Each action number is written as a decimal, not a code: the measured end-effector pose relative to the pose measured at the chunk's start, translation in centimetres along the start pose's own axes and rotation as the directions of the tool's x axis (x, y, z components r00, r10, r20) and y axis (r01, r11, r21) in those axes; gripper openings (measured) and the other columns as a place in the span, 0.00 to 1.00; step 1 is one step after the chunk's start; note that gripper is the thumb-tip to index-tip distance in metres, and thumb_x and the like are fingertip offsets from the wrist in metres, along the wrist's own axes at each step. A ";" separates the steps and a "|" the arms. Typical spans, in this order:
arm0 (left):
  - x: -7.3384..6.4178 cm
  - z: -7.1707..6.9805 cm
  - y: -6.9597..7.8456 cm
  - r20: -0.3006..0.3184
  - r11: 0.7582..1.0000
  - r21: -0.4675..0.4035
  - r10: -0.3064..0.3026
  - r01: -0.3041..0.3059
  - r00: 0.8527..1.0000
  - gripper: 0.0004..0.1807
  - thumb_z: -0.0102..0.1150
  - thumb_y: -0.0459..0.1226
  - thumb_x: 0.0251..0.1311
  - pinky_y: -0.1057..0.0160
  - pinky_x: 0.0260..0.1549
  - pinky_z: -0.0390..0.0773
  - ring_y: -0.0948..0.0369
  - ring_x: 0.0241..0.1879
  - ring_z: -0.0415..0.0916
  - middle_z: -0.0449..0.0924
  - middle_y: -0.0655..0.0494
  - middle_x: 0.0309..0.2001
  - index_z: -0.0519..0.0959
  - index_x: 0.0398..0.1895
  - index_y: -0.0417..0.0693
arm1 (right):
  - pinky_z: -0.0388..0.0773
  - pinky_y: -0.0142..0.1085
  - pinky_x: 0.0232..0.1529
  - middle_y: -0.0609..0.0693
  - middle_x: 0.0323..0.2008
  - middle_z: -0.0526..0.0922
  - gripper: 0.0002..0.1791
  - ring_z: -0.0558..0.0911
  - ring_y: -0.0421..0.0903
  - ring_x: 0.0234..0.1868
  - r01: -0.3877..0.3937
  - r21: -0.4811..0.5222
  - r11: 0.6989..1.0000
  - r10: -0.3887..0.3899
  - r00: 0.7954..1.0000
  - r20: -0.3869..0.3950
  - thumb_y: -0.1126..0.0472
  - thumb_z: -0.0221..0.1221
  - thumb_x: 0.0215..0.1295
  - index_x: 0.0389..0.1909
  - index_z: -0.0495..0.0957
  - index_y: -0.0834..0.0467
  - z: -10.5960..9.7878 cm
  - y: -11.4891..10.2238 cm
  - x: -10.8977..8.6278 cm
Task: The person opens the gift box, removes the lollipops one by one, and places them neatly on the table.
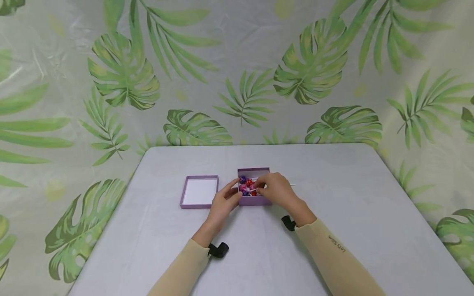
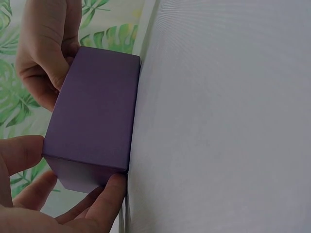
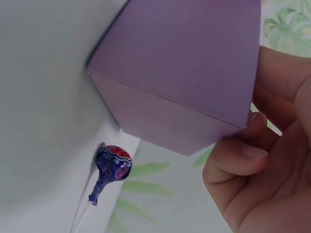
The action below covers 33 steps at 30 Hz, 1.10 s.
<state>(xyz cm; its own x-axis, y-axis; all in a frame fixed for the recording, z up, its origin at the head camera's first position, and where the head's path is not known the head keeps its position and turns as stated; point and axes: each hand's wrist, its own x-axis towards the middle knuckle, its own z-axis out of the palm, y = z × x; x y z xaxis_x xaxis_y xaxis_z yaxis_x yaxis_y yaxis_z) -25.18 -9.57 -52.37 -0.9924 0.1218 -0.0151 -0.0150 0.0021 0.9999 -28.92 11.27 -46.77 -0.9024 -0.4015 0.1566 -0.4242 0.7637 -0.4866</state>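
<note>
A purple box (image 1: 255, 201) stands lidless on the table, with several wrapped lollipops (image 1: 243, 187) in red, pink and blue inside. My left hand (image 1: 221, 205) touches the box's left wall with its fingertips, near the front corner. Over the box's right side reaches my right hand (image 1: 277, 190), its thumb and fingers pinching a lollipop by its white stick (image 1: 254, 190). The right wrist view shows those curled fingers (image 3: 238, 158) at the rim; the box wall hides part of the grip. Another lollipop (image 3: 113, 164), in a blue and red wrapper, lies right of the box.
Left of the box lies its purple lid (image 1: 200, 191), white inside facing up. A white cloth covers the table (image 1: 166, 246). Leaf-patterned sheeting (image 1: 244, 61) hangs behind and at both sides.
</note>
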 end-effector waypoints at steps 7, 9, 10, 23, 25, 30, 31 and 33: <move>-0.5 0.2 1.5 0.029 1.000 0.006 -0.022 0.022 0.999 0.30 0.60 0.35 0.70 0.50 0.57 0.78 0.48 0.61 0.73 0.71 0.33 0.64 0.68 0.74 0.51 | 0.78 0.37 0.30 0.43 0.30 0.87 0.02 0.79 0.41 0.29 -0.048 -0.010 0.999 0.047 0.996 -0.069 0.63 0.70 0.61 0.34 0.90 0.53 0.5 0.1 0.0; -0.6 0.2 2.0 0.035 1.000 0.018 -0.024 0.024 0.999 0.30 0.60 0.35 0.70 0.51 0.57 0.78 0.48 0.61 0.73 0.70 0.32 0.64 0.68 0.74 0.50 | 0.77 0.36 0.27 0.44 0.32 0.87 0.02 0.78 0.41 0.27 -0.056 -0.012 0.998 0.054 0.994 -0.091 0.63 0.70 0.61 0.34 0.90 0.53 0.5 0.1 0.0; -0.6 0.3 2.1 0.035 0.999 0.023 -0.026 0.025 0.999 0.30 0.60 0.35 0.70 0.52 0.57 0.79 0.47 0.62 0.73 0.70 0.32 0.64 0.68 0.74 0.50 | 0.76 0.35 0.26 0.45 0.32 0.88 0.02 0.77 0.41 0.27 -0.057 -0.019 0.998 0.055 0.993 -0.103 0.63 0.70 0.62 0.34 0.90 0.53 0.4 0.1 0.0; 0.0 0.3 0.1 -0.003 1.000 0.007 0.001 -0.001 1.000 0.30 0.63 0.39 0.68 0.58 0.54 0.80 0.51 0.60 0.74 0.74 0.39 0.62 0.71 0.73 0.59 | 0.79 0.40 0.29 0.48 0.37 0.88 0.03 0.82 0.45 0.34 -0.074 -0.049 0.996 0.065 0.985 -0.161 0.62 0.69 0.62 0.35 0.91 0.52 -0.6 0.0 -0.4; 0.0 0.3 0.1 -0.008 1.000 0.004 0.007 -0.007 1.000 0.29 0.63 0.39 0.68 0.58 0.53 0.81 0.51 0.60 0.75 0.75 0.39 0.61 0.71 0.73 0.58 | 0.78 0.39 0.29 0.48 0.37 0.88 0.03 0.81 0.45 0.34 -0.077 -0.046 0.996 0.069 0.984 -0.164 0.62 0.70 0.62 0.35 0.90 0.51 -0.8 0.0 -0.5; -0.1 0.2 0.1 -0.016 1.000 -0.006 0.015 -0.015 1.000 0.28 0.62 0.36 0.68 0.57 0.53 0.81 0.51 0.59 0.75 0.75 0.38 0.61 0.72 0.72 0.59 | 0.76 0.37 0.27 0.46 0.36 0.87 0.03 0.80 0.43 0.31 -0.081 -0.047 0.996 0.072 0.984 -0.164 0.61 0.70 0.63 0.35 0.90 0.51 -1.2 -0.1 -0.4; -0.1 0.2 0.1 -0.014 1.000 -0.007 0.015 -0.015 1.000 0.28 0.61 0.36 0.68 0.57 0.53 0.81 0.51 0.59 0.75 0.75 0.38 0.61 0.72 0.72 0.59 | 0.76 0.36 0.27 0.46 0.36 0.87 0.03 0.79 0.43 0.31 -0.084 -0.045 0.995 0.076 0.984 -0.164 0.61 0.70 0.63 0.35 0.90 0.51 -1.3 -0.1 -0.4; 0.0 0.1 0.0 -0.012 1.000 -0.010 0.010 -0.010 1.000 0.29 0.61 0.36 0.69 0.57 0.53 0.80 0.51 0.59 0.75 0.75 0.38 0.61 0.72 0.72 0.59 | 0.75 0.36 0.26 0.46 0.37 0.87 0.03 0.79 0.43 0.30 -0.084 -0.041 0.996 0.077 0.983 -0.167 0.61 0.70 0.63 0.35 0.91 0.51 -1.4 -0.1 -0.4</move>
<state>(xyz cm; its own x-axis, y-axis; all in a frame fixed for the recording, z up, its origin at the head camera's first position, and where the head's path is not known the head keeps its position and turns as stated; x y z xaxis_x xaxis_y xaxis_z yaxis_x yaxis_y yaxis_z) -25.14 -9.49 -52.35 -0.9939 0.1100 -0.0055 -0.0065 -0.0089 0.9999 -28.64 12.04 -45.51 -0.9321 -0.2516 0.2604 -0.3492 0.8149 -0.4625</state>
